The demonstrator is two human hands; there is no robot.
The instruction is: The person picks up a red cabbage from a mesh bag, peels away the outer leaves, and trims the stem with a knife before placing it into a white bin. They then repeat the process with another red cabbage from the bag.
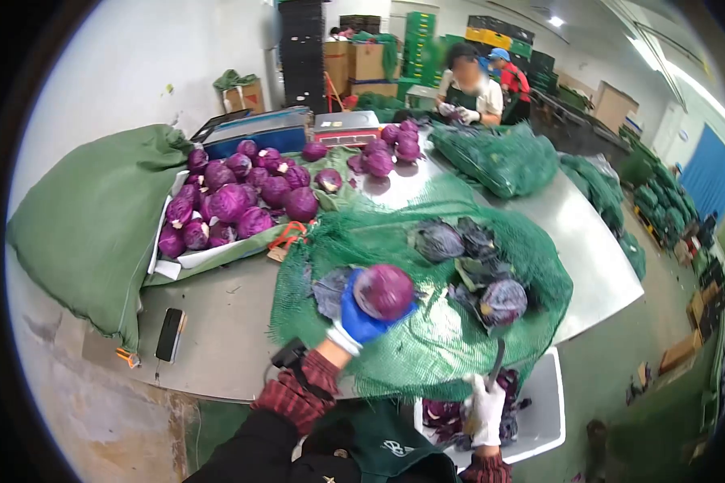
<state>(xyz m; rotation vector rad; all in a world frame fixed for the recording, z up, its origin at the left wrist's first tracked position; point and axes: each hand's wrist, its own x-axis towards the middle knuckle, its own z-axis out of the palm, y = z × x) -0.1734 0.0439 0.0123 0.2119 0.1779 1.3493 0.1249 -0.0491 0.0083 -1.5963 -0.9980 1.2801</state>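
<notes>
My left hand (350,320), in a blue and white glove, is closed around a peeled red cabbage (385,291) held over the green mesh bag (411,354). Gripped in my white-gloved right hand (485,410) is a knife (499,358) whose dark blade points up. That hand hovers above a white bin (552,410) containing purple leaves (443,414). On the mesh, an untrimmed cabbage (503,303) and another cabbage (439,241) lie among loose dark outer leaves (477,237). One flat leaf (330,291) lies beside my left hand.
Many peeled cabbages (229,201) are heaped at the left by a full green sack (97,217). A phone (170,334) lies on the metal table (225,322). Behind are a scale (346,127), another mesh bag (499,161) and a co-worker (491,101) handling a cabbage.
</notes>
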